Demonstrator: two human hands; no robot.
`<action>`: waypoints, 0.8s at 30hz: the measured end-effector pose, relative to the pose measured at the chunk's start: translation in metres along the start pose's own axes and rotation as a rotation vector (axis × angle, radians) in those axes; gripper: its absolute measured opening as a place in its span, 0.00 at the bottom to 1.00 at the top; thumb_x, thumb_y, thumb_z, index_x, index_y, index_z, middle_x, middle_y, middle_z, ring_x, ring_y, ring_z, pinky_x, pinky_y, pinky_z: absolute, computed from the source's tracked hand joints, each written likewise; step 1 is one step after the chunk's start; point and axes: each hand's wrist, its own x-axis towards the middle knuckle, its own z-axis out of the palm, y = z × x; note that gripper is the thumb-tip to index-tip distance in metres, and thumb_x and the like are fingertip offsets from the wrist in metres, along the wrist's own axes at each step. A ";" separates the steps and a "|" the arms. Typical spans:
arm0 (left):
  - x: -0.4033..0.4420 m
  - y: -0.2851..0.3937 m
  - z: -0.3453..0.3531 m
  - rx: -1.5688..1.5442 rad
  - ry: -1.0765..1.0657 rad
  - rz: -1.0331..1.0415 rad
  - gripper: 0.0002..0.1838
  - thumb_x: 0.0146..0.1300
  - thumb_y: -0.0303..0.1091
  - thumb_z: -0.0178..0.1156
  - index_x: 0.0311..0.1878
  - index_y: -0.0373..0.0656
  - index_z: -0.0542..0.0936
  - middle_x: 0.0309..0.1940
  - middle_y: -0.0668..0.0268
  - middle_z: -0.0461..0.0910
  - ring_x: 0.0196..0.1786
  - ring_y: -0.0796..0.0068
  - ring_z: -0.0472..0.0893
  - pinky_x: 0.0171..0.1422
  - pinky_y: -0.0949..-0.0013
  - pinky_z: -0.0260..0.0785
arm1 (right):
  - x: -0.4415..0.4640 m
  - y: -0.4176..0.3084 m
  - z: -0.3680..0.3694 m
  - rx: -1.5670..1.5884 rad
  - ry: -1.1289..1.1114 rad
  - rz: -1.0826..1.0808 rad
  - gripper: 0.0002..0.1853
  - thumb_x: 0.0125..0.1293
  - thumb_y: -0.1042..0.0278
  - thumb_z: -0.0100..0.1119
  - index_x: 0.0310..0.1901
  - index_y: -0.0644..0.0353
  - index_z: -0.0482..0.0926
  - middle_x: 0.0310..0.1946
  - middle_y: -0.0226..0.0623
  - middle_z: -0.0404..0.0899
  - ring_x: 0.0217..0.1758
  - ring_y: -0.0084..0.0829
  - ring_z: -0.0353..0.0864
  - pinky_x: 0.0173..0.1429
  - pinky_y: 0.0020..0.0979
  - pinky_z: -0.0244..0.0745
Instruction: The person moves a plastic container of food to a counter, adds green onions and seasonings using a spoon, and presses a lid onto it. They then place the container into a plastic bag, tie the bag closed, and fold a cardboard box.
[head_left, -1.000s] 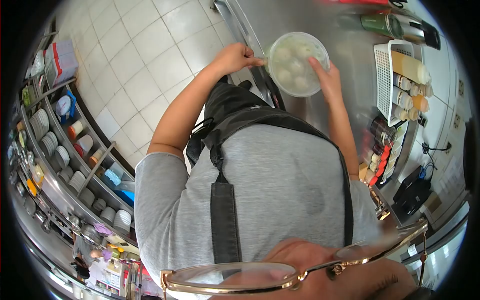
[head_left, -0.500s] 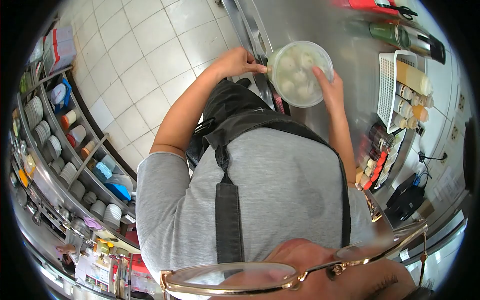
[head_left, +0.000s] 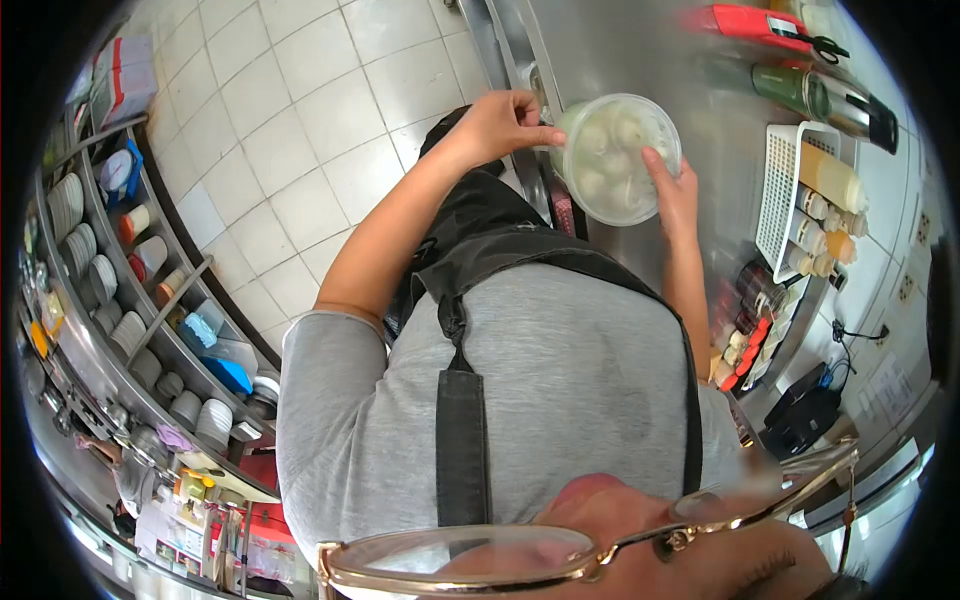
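Note:
A round, clear plastic tub (head_left: 622, 160) of pale balls in cloudy liquid is tilted over the edge of the steel counter. My right hand (head_left: 672, 185) grips it from the right, thumb on top near the rim and the other fingers hidden beneath. On the opposite side, my left hand (head_left: 510, 125) is closed, thumb and index finger pinched at the tub's edge. Whether a lid edge sits between those fingertips is too small to tell.
A steel counter (head_left: 600, 50) runs along the right. On it are a red case with scissors (head_left: 755, 25), a green bottle (head_left: 790, 90) and a white basket (head_left: 780, 190) of squeeze bottles. Shelves of stacked bowls (head_left: 105, 275) stand left. Another person (head_left: 130, 480) is at the lower left.
The tub and both hands have shifted slightly right and down in view, as has much of the surroundings. Both hands stay at the tub.

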 end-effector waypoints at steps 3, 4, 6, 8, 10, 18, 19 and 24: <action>0.000 -0.036 0.004 0.138 0.020 -0.114 0.28 0.49 0.48 0.80 0.23 0.46 0.68 0.18 0.77 0.65 0.24 0.83 0.62 0.27 0.73 0.54 | 0.003 0.003 -0.001 0.005 0.008 -0.004 0.27 0.63 0.52 0.72 0.53 0.69 0.81 0.44 0.39 0.85 0.46 0.25 0.82 0.53 0.29 0.76; -0.003 -0.037 0.004 0.120 0.041 -0.123 0.31 0.47 0.51 0.80 0.20 0.44 0.66 0.15 0.75 0.64 0.22 0.81 0.63 0.26 0.71 0.58 | 0.001 0.002 -0.001 -0.013 0.012 -0.013 0.27 0.63 0.53 0.72 0.53 0.69 0.81 0.44 0.39 0.85 0.46 0.25 0.82 0.54 0.28 0.76; -0.004 -0.038 0.004 -0.003 0.050 -0.087 0.30 0.47 0.51 0.80 0.20 0.45 0.66 0.15 0.76 0.64 0.22 0.82 0.63 0.26 0.71 0.57 | 0.001 0.003 0.000 -0.031 0.016 -0.024 0.26 0.63 0.53 0.72 0.52 0.69 0.81 0.45 0.39 0.85 0.46 0.25 0.82 0.54 0.28 0.76; -0.005 -0.035 0.009 -0.129 0.057 -0.055 0.30 0.47 0.51 0.80 0.20 0.45 0.67 0.15 0.76 0.64 0.22 0.82 0.63 0.26 0.72 0.57 | 0.001 0.006 0.001 0.016 0.018 -0.056 0.26 0.63 0.54 0.72 0.52 0.69 0.81 0.45 0.39 0.85 0.46 0.25 0.82 0.54 0.28 0.75; -0.001 -0.031 0.021 -0.188 0.047 0.034 0.29 0.47 0.50 0.80 0.19 0.46 0.67 0.16 0.77 0.64 0.22 0.84 0.63 0.25 0.73 0.56 | 0.000 0.006 0.002 0.031 0.016 -0.066 0.26 0.63 0.55 0.72 0.53 0.69 0.81 0.45 0.39 0.85 0.46 0.25 0.81 0.54 0.28 0.75; -0.015 -0.050 0.010 -0.056 0.110 -0.089 0.17 0.55 0.41 0.77 0.27 0.40 0.80 0.20 0.73 0.75 0.25 0.84 0.70 0.30 0.74 0.64 | -0.002 0.003 0.003 0.028 0.022 -0.062 0.26 0.64 0.56 0.71 0.54 0.70 0.80 0.45 0.39 0.85 0.46 0.25 0.81 0.55 0.27 0.75; -0.021 -0.035 0.009 -0.182 0.113 -0.081 0.13 0.59 0.38 0.73 0.33 0.39 0.82 0.26 0.71 0.79 0.30 0.83 0.74 0.36 0.75 0.68 | -0.002 0.003 0.003 0.041 0.017 -0.065 0.25 0.64 0.56 0.71 0.54 0.70 0.80 0.45 0.39 0.85 0.46 0.25 0.81 0.55 0.27 0.75; -0.036 -0.005 0.026 -0.568 0.090 -0.082 0.14 0.69 0.31 0.64 0.53 0.32 0.81 0.44 0.62 0.84 0.48 0.74 0.83 0.60 0.71 0.74 | -0.002 0.005 0.002 0.054 0.013 -0.032 0.25 0.64 0.57 0.71 0.54 0.69 0.80 0.45 0.39 0.85 0.46 0.25 0.81 0.55 0.28 0.75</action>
